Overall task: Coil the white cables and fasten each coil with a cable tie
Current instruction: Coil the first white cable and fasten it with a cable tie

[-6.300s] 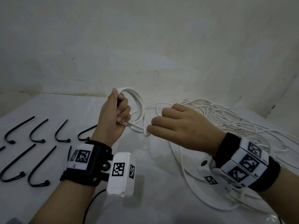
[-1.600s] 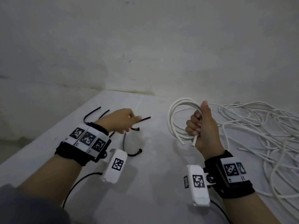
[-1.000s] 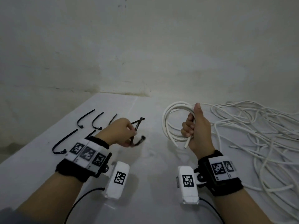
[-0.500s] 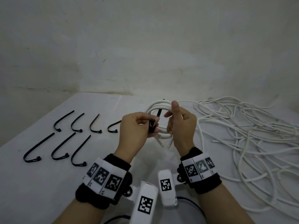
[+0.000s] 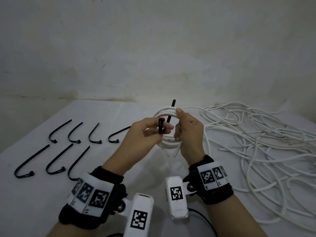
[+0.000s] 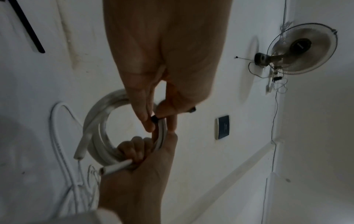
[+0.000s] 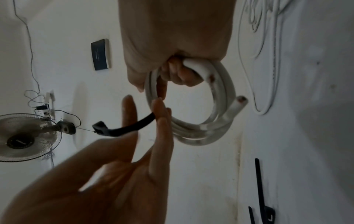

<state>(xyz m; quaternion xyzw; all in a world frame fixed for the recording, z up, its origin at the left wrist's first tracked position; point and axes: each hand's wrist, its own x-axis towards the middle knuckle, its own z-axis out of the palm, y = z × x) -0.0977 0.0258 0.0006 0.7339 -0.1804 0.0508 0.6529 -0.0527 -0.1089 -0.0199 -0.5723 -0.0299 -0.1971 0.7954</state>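
My right hand (image 5: 178,124) grips a small white cable coil (image 5: 164,111) and holds it upright above the table. The left hand (image 5: 164,130) pinches a black cable tie (image 5: 161,125) right beside the coil. The tie's tail sticks up past the coil's top, and its head bends over by my left fingertips. In the left wrist view the fingertips (image 6: 148,121) pinch the tie against the coil (image 6: 95,118). From the right wrist, the tie (image 7: 130,128) runs between my left fingers toward the coil (image 7: 224,84), both cable ends sticking out.
Several spare black cable ties (image 5: 56,161) lie in two rows on the white table (image 5: 119,168) to the left. A loose tangle of white cables (image 5: 248,134) covers the right side. The wall stands close behind; a fan (image 6: 298,48) hangs on it.
My left hand picked a tie off the table and carried it right to the coil. In the last half second the tie's tail rose higher above the coil's top.
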